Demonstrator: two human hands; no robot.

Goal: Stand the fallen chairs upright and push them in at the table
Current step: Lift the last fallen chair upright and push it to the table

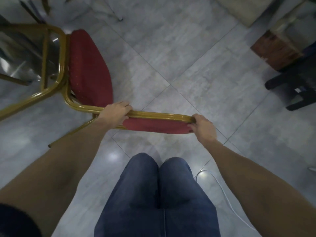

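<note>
We hold the chair [89, 69] back tight with our left hand [116, 113] and right hand [201, 127], and we lift slowly so its legs land flat on the floor [171, 48].

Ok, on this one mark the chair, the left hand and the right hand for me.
chair [89, 65], head view, on the red seat cushion.
left hand [114, 112], head view, back of the hand gripping the gold backrest rail.
right hand [203, 126], head view, back of the hand at the rail's end.

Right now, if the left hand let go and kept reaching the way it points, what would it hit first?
Most likely bare tiled floor beyond the chair's backrest; the left hand points up-right, passing the red seat. Depth is unclear.
</note>
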